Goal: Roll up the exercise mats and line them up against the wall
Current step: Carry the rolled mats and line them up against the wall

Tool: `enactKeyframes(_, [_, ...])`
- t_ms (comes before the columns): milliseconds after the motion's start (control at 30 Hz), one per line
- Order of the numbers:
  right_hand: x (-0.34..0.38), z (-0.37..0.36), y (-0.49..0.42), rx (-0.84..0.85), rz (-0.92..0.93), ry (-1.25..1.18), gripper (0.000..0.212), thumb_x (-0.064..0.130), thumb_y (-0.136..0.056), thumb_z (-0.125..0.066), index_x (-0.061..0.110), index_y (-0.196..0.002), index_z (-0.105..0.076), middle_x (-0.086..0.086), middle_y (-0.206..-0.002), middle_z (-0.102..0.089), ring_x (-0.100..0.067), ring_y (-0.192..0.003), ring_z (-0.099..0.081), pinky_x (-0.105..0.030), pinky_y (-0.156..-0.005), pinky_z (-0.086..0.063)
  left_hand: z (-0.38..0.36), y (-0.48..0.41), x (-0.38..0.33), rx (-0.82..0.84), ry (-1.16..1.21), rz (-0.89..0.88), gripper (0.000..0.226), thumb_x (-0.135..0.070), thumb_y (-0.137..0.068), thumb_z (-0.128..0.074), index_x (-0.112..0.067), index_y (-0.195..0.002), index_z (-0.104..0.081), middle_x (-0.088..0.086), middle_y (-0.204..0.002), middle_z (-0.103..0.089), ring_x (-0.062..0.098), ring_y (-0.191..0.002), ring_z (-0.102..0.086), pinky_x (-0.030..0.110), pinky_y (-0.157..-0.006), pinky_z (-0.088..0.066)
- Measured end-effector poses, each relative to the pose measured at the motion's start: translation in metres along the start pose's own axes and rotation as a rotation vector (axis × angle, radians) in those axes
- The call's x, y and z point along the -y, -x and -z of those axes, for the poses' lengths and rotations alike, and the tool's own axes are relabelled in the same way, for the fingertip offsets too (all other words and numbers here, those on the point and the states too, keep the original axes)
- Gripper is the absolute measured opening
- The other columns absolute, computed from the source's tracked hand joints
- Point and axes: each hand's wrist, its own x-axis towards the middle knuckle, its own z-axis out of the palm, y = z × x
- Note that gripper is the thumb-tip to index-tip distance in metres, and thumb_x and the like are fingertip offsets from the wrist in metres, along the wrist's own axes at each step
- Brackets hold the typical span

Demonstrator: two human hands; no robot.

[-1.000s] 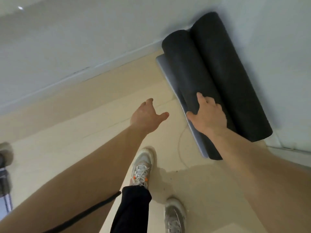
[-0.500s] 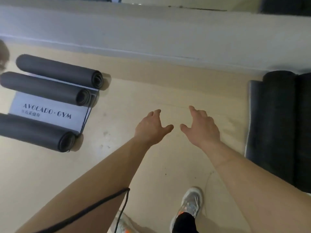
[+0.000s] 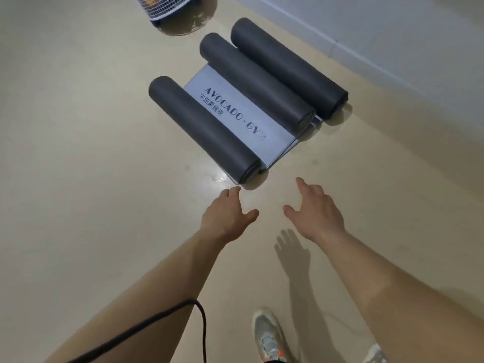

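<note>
Shift since half a second back: three rolled mats that lay off to the left now sit dead ahead of the fingertips. A pair of rolls at the right edge has gone from view. Both hands are as empty as before.
Left hand (image 3: 225,216): fingers spread, thumb out, palm down, gripping nothing; tips just short of the near roll's end.
Right hand (image 3: 317,214): likewise splayed and empty, set apart from the left. Its shadow (image 3: 292,247) on the floor (image 3: 78,166) suggests it is held clear of the ground.
Why so held: probably a two-handed reach for the nearest roll.
Near roll (image 3: 204,129): on the floor, farthest of the three from the wall.
Flat grey stretch (image 3: 259,115): unrolled, printed side up, between the near roll and the middle roll (image 3: 258,82). Likely a tail left unwound, so rolling looks unfinished here.
Far roll (image 3: 288,65): touching the middle roll and closest to the wall (image 3: 392,35), roughly parallel to it. Bare floor lies between, so it is not yet lined up against it.
Hard to tell: which roll owns the flat stretch. Thin edges at its near corner hint at more than one layer. The last letter of the print is garbled.
Cut off: mesh basket (image 3: 167,7) at the top edge, contents unclear; shoe (image 3: 269,334) at the bottom; black cord (image 3: 157,324) over the left forearm, both ends out of frame.
</note>
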Motion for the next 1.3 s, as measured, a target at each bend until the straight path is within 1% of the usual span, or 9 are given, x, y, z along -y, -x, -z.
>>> enactKeyframes(167, [0.116,-0.025,-0.037,0.008,0.08,0.008,0.078,0.05,-0.1,-0.052,0.028,-0.164,-0.013,-0.006,-0.161,-0.03,-0.034,-0.135,-0.043,-0.046,-0.105,-0.045,0.066,-0.03,0.101,-0.037,0.002,0.051,0.079,-0.055,-0.098,-0.059,-0.02,-0.161,-0.026,0.003,-0.162,-0.037,0.027,-0.133,-0.053,0.042,-0.101,-0.048])
enactKeyframes(367, [0.183,-0.044,-0.112,0.042,0.048,0.013,0.079,0.05,-0.1,-0.052,0.025,-0.164,-0.011,-0.007,-0.163,-0.027,-0.035,-0.144,-0.035,-0.048,-0.108,-0.045,0.122,-0.115,0.163,-0.032,0.024,0.053,0.075,-0.053,-0.098,-0.057,-0.019,-0.159,-0.028,0.003,-0.159,-0.038,0.026,-0.132,-0.053,0.041,-0.101,-0.047])
enactKeyframes(567, [0.205,-0.074,-0.22,0.096,-0.206,-0.127,0.082,0.054,-0.099,-0.051,0.02,-0.163,-0.013,-0.015,-0.16,-0.029,-0.042,-0.146,-0.032,-0.05,-0.114,-0.039,0.158,-0.249,0.206,0.046,-0.021,0.028,0.074,-0.052,-0.1,-0.056,-0.017,-0.159,-0.029,0.003,-0.159,-0.038,0.027,-0.135,-0.051,0.042,-0.103,-0.046])
enactKeyframes(800, [0.21,-0.142,-0.314,0.065,-0.585,-0.385,0.08,0.048,-0.099,-0.055,0.011,-0.159,-0.019,-0.024,-0.155,-0.026,-0.045,-0.131,-0.044,-0.046,-0.104,-0.043,0.169,-0.408,0.257,0.067,-0.152,-0.006,0.072,-0.05,-0.099,-0.059,-0.015,-0.156,-0.032,0.008,-0.155,-0.044,0.03,-0.138,-0.046,0.044,-0.106,-0.042])
enactKeyframes(900, [0.213,-0.174,-0.33,-0.05,-0.784,-0.433,0.086,0.048,-0.1,-0.055,0.007,-0.162,-0.011,-0.026,-0.162,-0.013,-0.049,-0.139,-0.031,-0.055,-0.108,-0.038,0.171,-0.473,0.28,-0.005,-0.261,-0.09,0.069,-0.053,-0.098,-0.058,-0.01,-0.148,-0.037,0.014,-0.146,-0.047,0.036,-0.134,-0.042,0.047,-0.104,-0.041])
enactKeyframes(1033, [0.211,-0.196,-0.352,-0.254,-1.023,-0.497,0.085,0.052,-0.104,-0.044,0.006,-0.163,-0.004,-0.023,-0.166,-0.006,-0.043,-0.148,-0.015,-0.06,-0.113,-0.029,0.182,-0.561,0.293,-0.163,-0.278,-0.132,0.094,-0.066,-0.091,-0.058,0.0,-0.152,-0.03,0.026,-0.15,-0.038,0.048,-0.138,-0.034,0.055,-0.112,-0.032])
enactKeyframes(1133, [0.203,-0.207,-0.371,-0.412,-1.135,-0.679,0.082,0.05,-0.106,-0.039,0.002,-0.162,-0.004,-0.03,-0.162,-0.016,-0.049,-0.142,-0.026,-0.056,-0.115,-0.027,0.189,-0.607,0.297,-0.244,-0.218,-0.074,0.112,-0.071,-0.086,-0.063,0.001,-0.158,-0.018,0.028,-0.157,-0.028,0.051,-0.142,-0.028,0.058,-0.116,-0.027])
enactKeyframes(1200, [0.203,-0.213,-0.376,-0.507,-1.186,-0.732,0.08,0.05,-0.105,-0.041,0.003,-0.161,-0.01,-0.03,-0.158,-0.023,-0.05,-0.139,-0.031,-0.055,-0.115,-0.028,0.192,-0.626,0.3,-0.299,-0.217,-0.041,0.115,-0.075,-0.082,-0.065,-0.001,-0.157,-0.02,0.026,-0.156,-0.03,0.05,-0.138,-0.032,0.06,-0.112,-0.034])
enactKeyframes(1300, [0.208,-0.218,-0.379,-0.596,-1.262,-0.805,0.083,0.054,-0.102,-0.047,0.007,-0.161,-0.012,-0.026,-0.158,-0.026,-0.047,-0.14,-0.032,-0.054,-0.114,-0.031,0.203,-0.651,0.306,-0.313,-0.112,0.156,0.114,-0.076,-0.08,-0.066,-0.005,-0.157,-0.022,0.022,-0.157,-0.034,0.044,-0.141,-0.033,0.054,-0.114,-0.032])
